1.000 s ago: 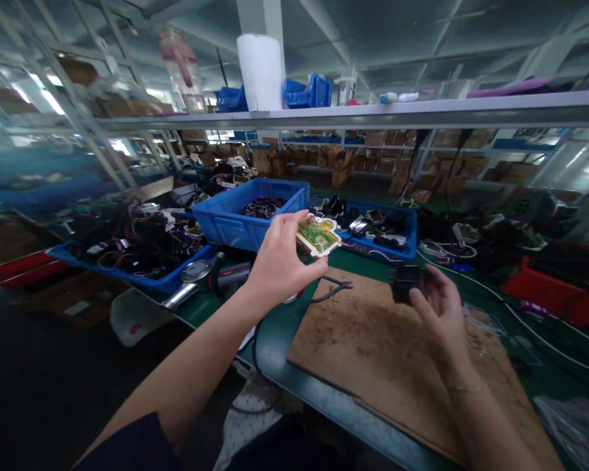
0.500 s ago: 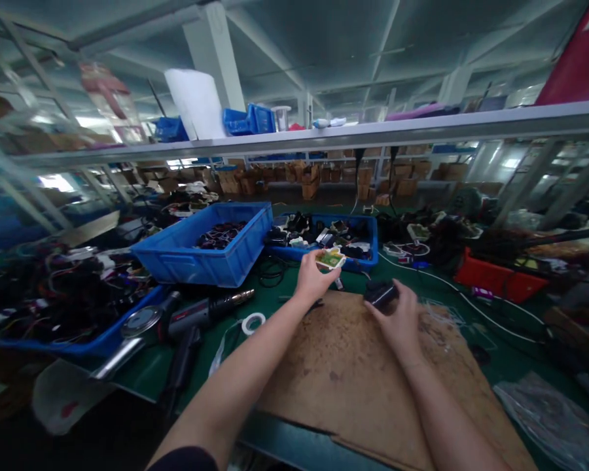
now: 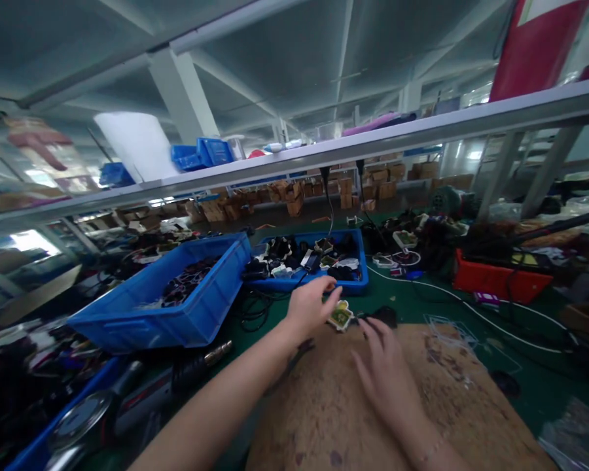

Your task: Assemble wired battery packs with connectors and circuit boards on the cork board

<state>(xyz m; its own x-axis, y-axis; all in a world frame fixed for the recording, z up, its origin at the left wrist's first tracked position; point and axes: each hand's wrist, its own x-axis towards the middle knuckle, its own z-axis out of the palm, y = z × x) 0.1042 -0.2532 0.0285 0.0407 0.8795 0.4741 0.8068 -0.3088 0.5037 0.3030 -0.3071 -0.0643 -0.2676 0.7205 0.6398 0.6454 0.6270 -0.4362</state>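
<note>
While the left hand [image 3: 308,306] pinches a small green-and-cream circuit board [image 3: 341,318], the right hand [image 3: 380,369] lies spread beside a black plastic block [image 3: 385,316].

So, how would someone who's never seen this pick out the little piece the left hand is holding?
Find the big worn brown board on the green bench, then its far edge just before the shallow blue tray. There the left hand pinches a small circuit board: green and yellow with pale edges, unlike the black part beside it.
</note>
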